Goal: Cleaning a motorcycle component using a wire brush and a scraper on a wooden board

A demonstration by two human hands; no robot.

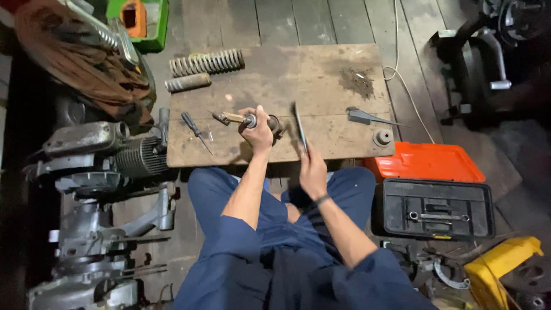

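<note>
The left hand [257, 131] is closed around a short shaft assembly [248, 120] lying crosswise over the wooden board [321, 74], while the right hand [313, 172], just right of it, grips a flat file [300, 126] pointing away from the body

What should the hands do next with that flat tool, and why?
Probably bring the flat tool in the right hand down against the metal shaft gripped by the left hand. The tool is raised just beside the shaft's dark end, not yet touching it, above the wooden board.
</note>
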